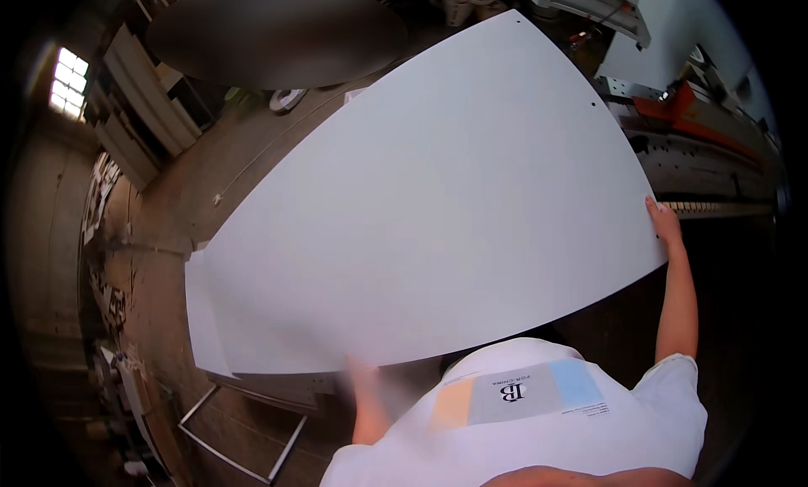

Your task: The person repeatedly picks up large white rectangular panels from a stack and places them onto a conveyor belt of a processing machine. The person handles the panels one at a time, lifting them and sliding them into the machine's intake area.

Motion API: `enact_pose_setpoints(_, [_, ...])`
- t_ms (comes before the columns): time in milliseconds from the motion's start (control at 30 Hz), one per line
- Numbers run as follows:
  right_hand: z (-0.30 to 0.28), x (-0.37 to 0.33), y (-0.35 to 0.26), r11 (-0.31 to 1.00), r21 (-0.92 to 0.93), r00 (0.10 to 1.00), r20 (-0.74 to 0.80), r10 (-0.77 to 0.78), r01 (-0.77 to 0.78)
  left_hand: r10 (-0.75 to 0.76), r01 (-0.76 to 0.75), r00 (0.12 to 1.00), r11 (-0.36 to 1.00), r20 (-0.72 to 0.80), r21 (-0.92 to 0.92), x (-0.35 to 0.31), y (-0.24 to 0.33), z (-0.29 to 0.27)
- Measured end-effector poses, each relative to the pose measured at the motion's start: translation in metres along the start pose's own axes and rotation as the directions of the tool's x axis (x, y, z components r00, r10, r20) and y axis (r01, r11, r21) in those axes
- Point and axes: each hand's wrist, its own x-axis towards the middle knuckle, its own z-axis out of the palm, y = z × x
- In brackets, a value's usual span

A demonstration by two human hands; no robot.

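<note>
A large white panel (pixel 438 201) spreads out before me, with several small dark holes near its right edge. At that edge, close to the near right corner, my right hand (pixel 665 222) grips the panel, and some of the fingers are out of sight. My left hand (pixel 362 371) is at the panel's near edge, left of my body. Blur smears its fingers, so I cannot make out how they are set. Under the panel's left end, other white boards (pixel 202 319) stick out a little.
An orange and grey machine (pixel 686 108) stands along the right side. A metal frame (pixel 240 462) is low at the near left. Boards (pixel 147 91) lean at the far left, and a round white object (pixel 288 101) lies on the floor beyond the panel. A dark blurred oval covers the upper left.
</note>
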Motion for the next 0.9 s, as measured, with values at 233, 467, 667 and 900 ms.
enact_pose_setpoints(233, [-0.005,-0.073,-0.067,0.961,-0.096,0.96,-0.137,0.245,-0.259,-0.092,0.093,0.995,0.996,-0.039,0.013,0.009,0.017,-0.005])
enact_pose_setpoints(467, [0.033,-0.096,-0.039,0.954,-0.047,0.943,-0.168,0.286,-0.297,-0.106,0.111,0.993,0.987,-0.043,0.117,0.007,0.043,-0.018])
enact_pose_setpoints(667, [0.063,-0.134,0.03,0.934,-0.06,0.927,-0.164,0.338,-0.352,-0.028,0.048,0.994,0.981,-0.109,0.189,-0.001,0.059,-0.05])
enact_pose_setpoints(900, [0.079,-0.172,0.105,0.903,-0.023,0.901,-0.084,0.425,-0.428,0.073,-0.052,0.994,0.967,-0.075,0.248,-0.05,0.062,-0.058])
